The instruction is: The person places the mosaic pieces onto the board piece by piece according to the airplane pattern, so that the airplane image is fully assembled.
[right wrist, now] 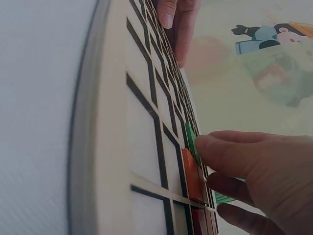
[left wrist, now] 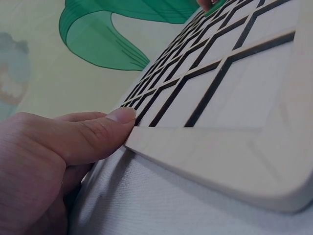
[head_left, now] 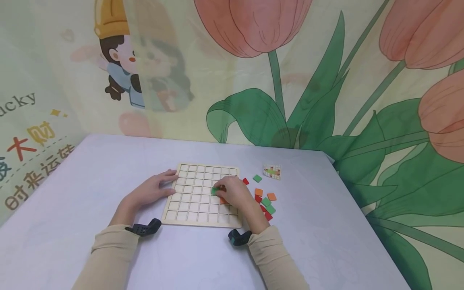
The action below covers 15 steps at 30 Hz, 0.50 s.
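Observation:
A pale wooden grid board (head_left: 188, 207) lies on the table, its cells framed by raised strips. My left hand (head_left: 152, 188) rests against its left edge, with the thumb (left wrist: 105, 134) touching the rim in the left wrist view. Over the board's right half, my right hand (head_left: 235, 191) pinches a green square tile (head_left: 215, 190) between thumb and fingers. That green tile (right wrist: 191, 140) appears low at the grid in the right wrist view. Beside it on the grid is an orange tile (right wrist: 192, 175), with a red tile (right wrist: 198, 221) nearer the camera. The right hand partly hides these tiles in the head view.
Right of the board lie loose tiles: several green (head_left: 257, 178), several red (head_left: 268, 216) and a few orange (head_left: 271, 196). A small picture card (head_left: 272, 172) with a grid pattern lies behind them. The white-covered table (head_left: 203, 257) meets a printed backdrop (head_left: 203, 121) at the back.

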Each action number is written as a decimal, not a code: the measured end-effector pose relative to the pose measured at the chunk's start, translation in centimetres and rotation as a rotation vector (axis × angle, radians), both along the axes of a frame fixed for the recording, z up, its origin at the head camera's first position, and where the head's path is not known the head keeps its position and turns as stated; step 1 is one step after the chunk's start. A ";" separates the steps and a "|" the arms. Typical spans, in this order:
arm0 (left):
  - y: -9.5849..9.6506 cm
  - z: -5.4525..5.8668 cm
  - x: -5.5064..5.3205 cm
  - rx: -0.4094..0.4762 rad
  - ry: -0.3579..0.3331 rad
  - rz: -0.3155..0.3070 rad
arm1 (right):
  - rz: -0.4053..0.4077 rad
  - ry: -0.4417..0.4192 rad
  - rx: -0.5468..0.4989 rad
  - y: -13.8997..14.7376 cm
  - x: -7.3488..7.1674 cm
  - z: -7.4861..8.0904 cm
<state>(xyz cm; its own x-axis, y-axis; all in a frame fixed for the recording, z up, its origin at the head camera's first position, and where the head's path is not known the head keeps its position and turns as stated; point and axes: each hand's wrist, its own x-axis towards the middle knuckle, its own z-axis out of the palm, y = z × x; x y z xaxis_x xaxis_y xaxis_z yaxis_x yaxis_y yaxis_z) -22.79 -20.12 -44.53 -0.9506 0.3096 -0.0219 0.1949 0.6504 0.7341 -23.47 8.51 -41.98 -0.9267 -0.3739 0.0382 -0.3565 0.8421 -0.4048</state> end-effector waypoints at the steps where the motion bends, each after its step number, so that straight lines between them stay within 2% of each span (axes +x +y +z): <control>1: -0.1 0.0 0.0 0.000 0.001 0.002 | -0.009 0.009 -0.005 0.0 -0.1 0.1; 6: -0.3 0.0 -0.1 -0.005 0.001 0.021 | -0.098 0.081 -0.085 1.8 -1.1 0.3; 11: 0.0 -0.1 -0.1 0.010 0.011 0.002 | -0.317 0.134 -0.138 6.5 -2.1 -0.2; 13: 0.1 -0.2 0.0 0.015 0.012 0.000 | -0.391 0.113 -0.161 8.1 -2.4 -0.6; 15: 0.0 -0.2 0.1 0.009 0.015 0.004 | -0.430 0.073 -0.187 9.3 -2.5 -0.8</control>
<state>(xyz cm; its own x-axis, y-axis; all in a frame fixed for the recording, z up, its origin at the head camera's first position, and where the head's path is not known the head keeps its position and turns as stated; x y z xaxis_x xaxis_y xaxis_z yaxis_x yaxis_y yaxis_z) -22.67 -20.13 -44.71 -0.9522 0.3055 -0.0044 0.2034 0.6445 0.7371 -25.96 17.85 -42.79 -0.9882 0.0629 0.1395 -0.0247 0.8344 -0.5507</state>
